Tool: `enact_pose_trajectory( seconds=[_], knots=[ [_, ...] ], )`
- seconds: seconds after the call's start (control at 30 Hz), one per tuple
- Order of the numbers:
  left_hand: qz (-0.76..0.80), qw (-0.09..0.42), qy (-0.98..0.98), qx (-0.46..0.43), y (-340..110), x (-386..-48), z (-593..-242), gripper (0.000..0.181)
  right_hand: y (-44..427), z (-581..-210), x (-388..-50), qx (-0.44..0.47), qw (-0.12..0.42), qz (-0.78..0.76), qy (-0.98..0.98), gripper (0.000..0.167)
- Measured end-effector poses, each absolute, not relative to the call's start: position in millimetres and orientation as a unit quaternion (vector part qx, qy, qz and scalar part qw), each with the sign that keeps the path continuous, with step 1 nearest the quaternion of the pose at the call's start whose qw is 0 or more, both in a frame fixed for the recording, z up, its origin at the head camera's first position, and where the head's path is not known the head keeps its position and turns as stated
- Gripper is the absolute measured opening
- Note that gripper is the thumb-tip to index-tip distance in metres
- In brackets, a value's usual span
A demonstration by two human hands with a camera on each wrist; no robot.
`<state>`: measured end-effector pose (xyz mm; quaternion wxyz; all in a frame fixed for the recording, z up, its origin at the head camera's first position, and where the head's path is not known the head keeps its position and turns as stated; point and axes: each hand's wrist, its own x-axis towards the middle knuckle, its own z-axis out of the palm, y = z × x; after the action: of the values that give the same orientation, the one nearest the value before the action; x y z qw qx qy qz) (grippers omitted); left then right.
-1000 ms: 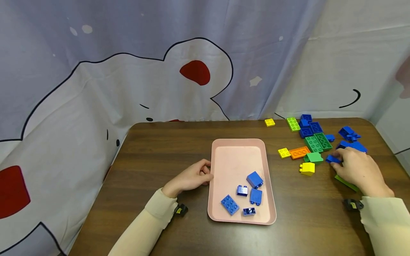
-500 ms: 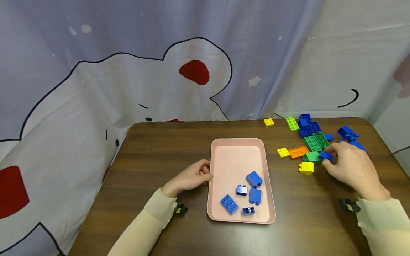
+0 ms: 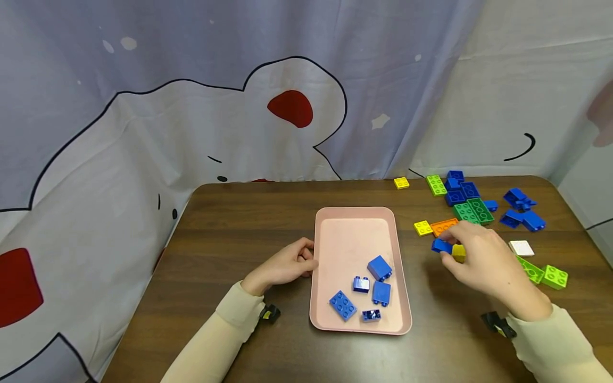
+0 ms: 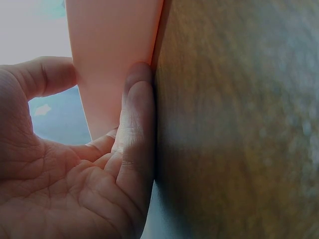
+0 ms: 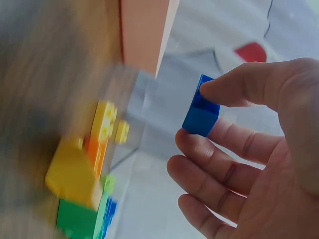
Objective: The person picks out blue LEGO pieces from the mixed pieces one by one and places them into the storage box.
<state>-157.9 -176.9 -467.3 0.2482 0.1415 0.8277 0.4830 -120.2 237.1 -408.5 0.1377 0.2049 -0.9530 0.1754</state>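
In the head view, my left hand is at the left side of a pink tray. The left wrist view shows its thumb on the tray's rim and its fingers low against the outer wall, near the tabletop. Several blue bricks, one of them a studded brick, lie in the tray's near half. To the right of the tray, my right hand pinches a small blue brick between thumb and fingers, raised above the table. Behind that hand, a yellow brick is partly covered.
Loose bricks spread over the table's right side: green bricks, an orange plate, yellow bricks, blue bricks, a white piece and a lime brick. A patterned curtain hangs behind the table.
My right hand has moved left from the right-hand bricks toward the tray, lifting the blue brick along. The white piece and lime bricks have come into view. My left hand stays put.
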Motion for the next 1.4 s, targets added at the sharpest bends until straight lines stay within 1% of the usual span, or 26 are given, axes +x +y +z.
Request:
enact_pose_trajectory(
  seconds=[0.2,0.47,0.63,0.87,1.03,1.1,1.3,1.4],
  knots=[
    [0.479,0.246,0.831,0.139,-177.8,-158.9,-468.4,0.046,206.2,-407.3,-107.1,0.249,0.128,0.174,-0.944,0.026],
    [0.479,0.248,0.83,0.142,-178.0,-159.5,-468.5,0.047,174.1,-408.9,-88.4,0.281,0.08,0.161,-0.943,0.025],
    [0.476,0.249,0.832,0.141,-177.1,-158.9,-467.0,0.047,158.7,-412.1,-78.7,0.305,0.059,0.171,-0.935,0.027],
    [0.48,0.25,0.83,0.138,-177.6,-158.4,-467.5,0.048,142.4,-414.9,-68.7,0.348,0.066,0.181,-0.918,0.026],
    [0.482,0.247,0.829,0.141,-178.3,-157.7,-468.6,0.048,131.6,-415.3,-64.3,0.362,0.058,0.184,-0.912,0.026],
    [0.483,0.246,0.828,0.142,-178.2,-157.5,-468.5,0.049,128.9,-416.3,-62.7,0.369,0.056,0.183,-0.909,0.031],
    [0.485,0.246,0.827,0.143,-177.0,-157.8,-467.9,0.048,128.9,-420.2,-59.3,0.378,0.031,0.179,-0.908,0.068],
    [0.486,0.245,0.826,0.145,-177.0,-158.6,-468.2,0.048,133.2,-421.0,-59.0,0.368,0.028,0.18,-0.912,0.076]
  ],
)
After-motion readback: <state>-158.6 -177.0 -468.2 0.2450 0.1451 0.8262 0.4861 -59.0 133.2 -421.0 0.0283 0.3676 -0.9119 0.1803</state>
